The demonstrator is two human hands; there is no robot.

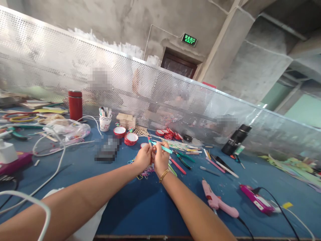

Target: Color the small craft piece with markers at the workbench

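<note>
My left hand (143, 157) and my right hand (161, 158) meet above the blue table (140, 204), both closed. Together they grip coloured craft sticks: a teal stick (164, 148) juts right from my right hand, and a red and green stick (149, 141) pokes up between the two hands. A gold bracelet (164, 175) circles my right wrist. Below the hands lies a heap of coloured paper clips (146, 172).
A pink glue gun (217, 202) and a magenta device (256, 198) lie at the right. Loose sticks, green pliers (184, 158), red rings (169, 134), a cup of pens (105, 119), a red flask (75, 104) and white cables (51, 147) are spread about. A perforated metal screen (155, 90) backs the table.
</note>
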